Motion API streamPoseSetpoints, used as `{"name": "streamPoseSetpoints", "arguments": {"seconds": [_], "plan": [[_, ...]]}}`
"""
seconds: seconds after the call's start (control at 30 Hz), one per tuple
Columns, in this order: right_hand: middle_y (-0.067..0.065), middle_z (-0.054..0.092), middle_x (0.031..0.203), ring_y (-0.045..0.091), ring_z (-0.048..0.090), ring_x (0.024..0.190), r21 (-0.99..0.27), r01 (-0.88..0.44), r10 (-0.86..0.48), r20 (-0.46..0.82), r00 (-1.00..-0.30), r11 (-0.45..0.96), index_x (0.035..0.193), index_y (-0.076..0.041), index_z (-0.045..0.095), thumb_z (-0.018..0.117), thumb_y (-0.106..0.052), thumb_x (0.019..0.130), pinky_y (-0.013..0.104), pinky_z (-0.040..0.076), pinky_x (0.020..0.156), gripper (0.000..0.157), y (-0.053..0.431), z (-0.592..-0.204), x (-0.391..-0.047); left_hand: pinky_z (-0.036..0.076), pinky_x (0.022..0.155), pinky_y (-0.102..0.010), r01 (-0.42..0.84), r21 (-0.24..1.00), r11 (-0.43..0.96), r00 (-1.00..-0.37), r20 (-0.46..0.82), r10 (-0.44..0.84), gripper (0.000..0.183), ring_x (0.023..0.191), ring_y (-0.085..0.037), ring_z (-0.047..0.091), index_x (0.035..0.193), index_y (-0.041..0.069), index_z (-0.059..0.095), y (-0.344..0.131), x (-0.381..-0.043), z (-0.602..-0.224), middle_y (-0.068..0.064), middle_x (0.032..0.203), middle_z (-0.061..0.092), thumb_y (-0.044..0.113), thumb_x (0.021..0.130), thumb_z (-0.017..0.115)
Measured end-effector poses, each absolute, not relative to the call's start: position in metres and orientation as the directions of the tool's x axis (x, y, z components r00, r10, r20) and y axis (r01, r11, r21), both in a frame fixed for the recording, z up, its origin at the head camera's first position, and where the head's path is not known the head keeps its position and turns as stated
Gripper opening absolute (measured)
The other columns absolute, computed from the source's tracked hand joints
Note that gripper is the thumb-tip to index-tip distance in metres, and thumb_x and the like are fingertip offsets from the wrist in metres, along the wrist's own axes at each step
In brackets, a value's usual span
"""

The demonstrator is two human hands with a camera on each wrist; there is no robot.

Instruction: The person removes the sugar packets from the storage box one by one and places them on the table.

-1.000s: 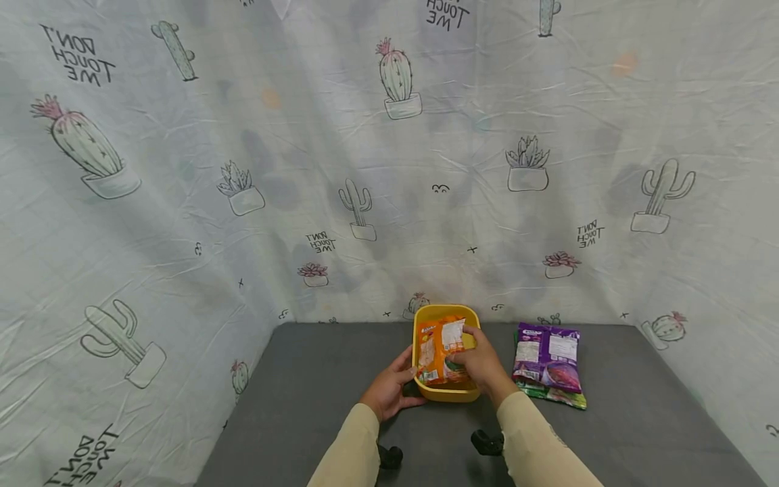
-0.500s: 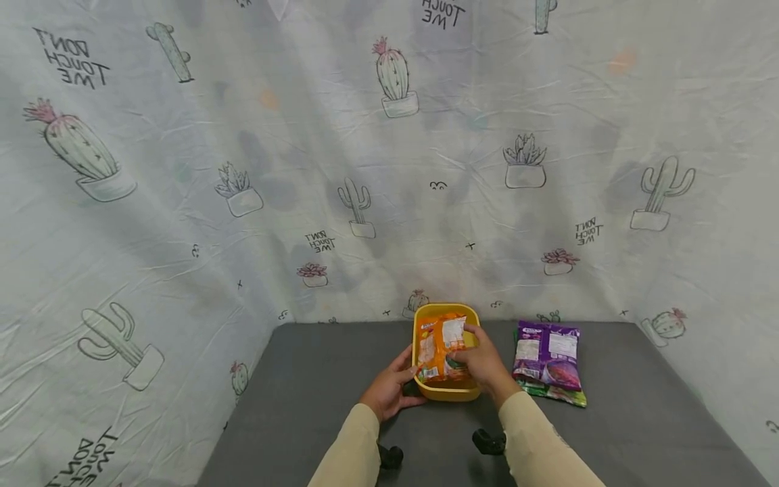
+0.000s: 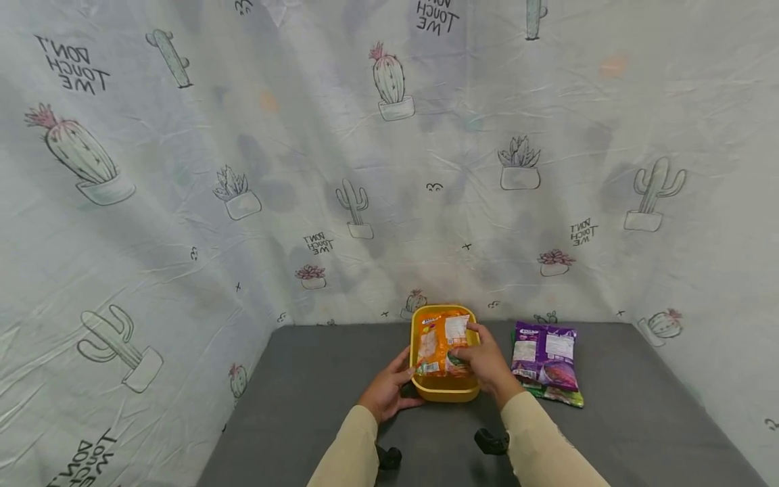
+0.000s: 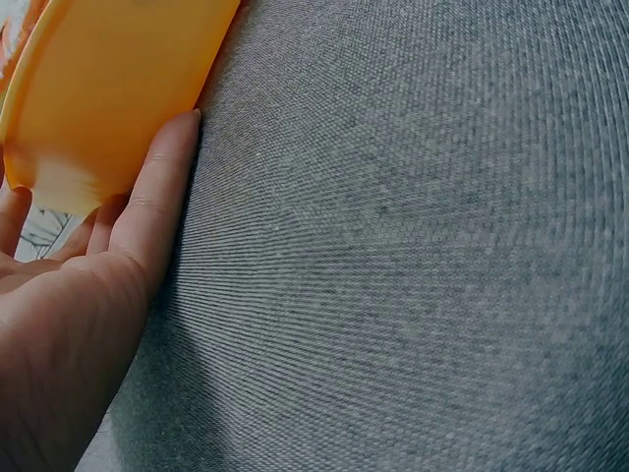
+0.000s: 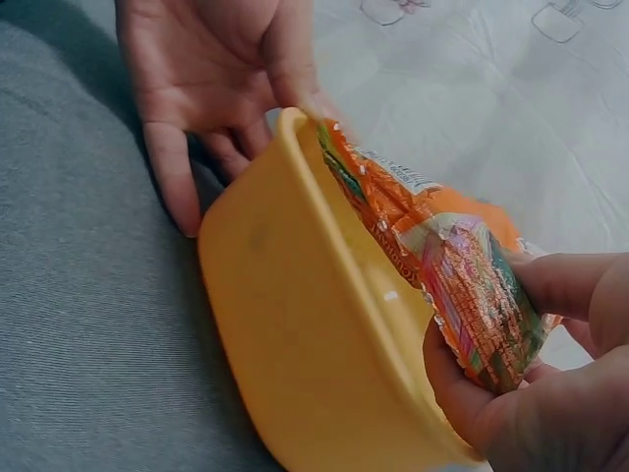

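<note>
A yellow plastic tub (image 3: pixel 447 392) stands on the grey table, near its back edge. My left hand (image 3: pixel 386 391) holds the tub's left side, thumb at the rim and fingers against the outer wall, as the right wrist view shows. An orange food packet (image 3: pixel 433 346) with a white label lies tilted in the tub's mouth. My right hand (image 3: pixel 490 363) pinches that packet by its right side, thumb on the near face. In the right wrist view, the packet (image 5: pixel 472 285) leans above the tub's rim, its far corner close to the left thumb.
To the right, a purple packet (image 3: pixel 560 373) lies on top of a green packet (image 3: pixel 561 396) on the grey table (image 3: pixel 328 362). A white cloth (image 3: pixel 395 223) printed with cacti hangs behind and at the sides. Dark pieces (image 3: pixel 490 442) show beneath both wrists.
The orange packet has shifted slightly up and back in the tub along with my right hand, baring more of the tub's near end. My left hand keeps its place.
</note>
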State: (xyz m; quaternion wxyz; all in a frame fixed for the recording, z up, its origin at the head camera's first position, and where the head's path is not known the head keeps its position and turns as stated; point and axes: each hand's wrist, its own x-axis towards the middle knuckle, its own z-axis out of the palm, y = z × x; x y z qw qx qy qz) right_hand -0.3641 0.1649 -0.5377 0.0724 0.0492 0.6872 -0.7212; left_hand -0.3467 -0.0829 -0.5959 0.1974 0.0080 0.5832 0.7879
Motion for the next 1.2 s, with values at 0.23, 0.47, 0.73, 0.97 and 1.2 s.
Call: {"name": "streamPoseSetpoints", "arguments": {"seconds": [0.23,0.47,0.73,0.97,1.2], "plan": [[0.034,0.059,0.134,0.036,0.075,0.097,-0.974,0.168,-0.029,-0.166,-0.986,-0.15,0.168,-0.015,0.032,0.068,0.007,0.103,0.048,0.066,0.079,0.077,0.175,-0.529,-0.361,0.052,0.099,-0.073,-0.296,0.922,-0.248,-0.922,-0.208,0.325,0.064,0.155,-0.044,0.033,0.176,0.024,0.027,-0.084,-0.345,-0.599,-0.019,0.176,0.024,0.022,0.117,0.053],[0.029,0.065,0.123,0.03,0.075,0.086,-0.976,0.143,-0.001,-0.145,-0.989,-0.165,0.168,-0.014,0.03,0.066,0.007,0.105,0.044,0.066,0.071,0.076,0.19,-0.525,-0.363,0.052,0.099,-0.073,-0.29,0.926,-0.24,-0.923,-0.205,0.325,0.063,0.154,-0.045,0.035,0.176,0.023,0.027,-0.084,-0.346,-0.598,-0.02,0.176,0.024,0.019,0.118,0.051],[0.035,0.057,0.14,0.029,0.075,0.091,-0.979,0.14,0.015,-0.144,-0.989,-0.146,0.17,-0.014,0.029,0.065,0.004,0.107,0.046,0.066,0.075,0.075,0.2,-0.521,-0.364,0.051,0.099,-0.073,-0.282,0.928,-0.245,-0.923,-0.192,0.334,0.063,0.155,-0.045,0.033,0.176,0.022,0.026,-0.084,-0.345,-0.598,-0.02,0.177,0.022,0.019,0.118,0.05],[0.035,0.056,0.137,0.03,0.076,0.091,-0.974,0.126,-0.005,-0.127,-0.992,-0.188,0.171,-0.013,0.025,0.062,0.005,0.108,0.047,0.066,0.076,0.075,0.21,-0.519,-0.367,0.052,0.099,-0.073,-0.285,0.926,-0.247,-0.925,-0.198,0.325,0.065,0.155,-0.045,0.034,0.176,0.023,0.026,-0.081,-0.347,-0.597,-0.02,0.177,0.022,0.021,0.117,0.054],[0.032,0.06,0.134,0.026,0.076,0.091,-0.973,0.134,0.013,-0.139,-0.99,-0.187,0.172,-0.012,0.024,0.066,0.002,0.108,0.043,0.066,0.077,0.078,0.221,-0.518,-0.372,0.052,0.099,-0.072,-0.284,0.926,-0.248,-0.926,-0.198,0.321,0.066,0.152,-0.044,0.038,0.176,0.022,0.026,-0.079,-0.351,-0.599,-0.02,0.176,0.025,0.021,0.117,0.055]]}}
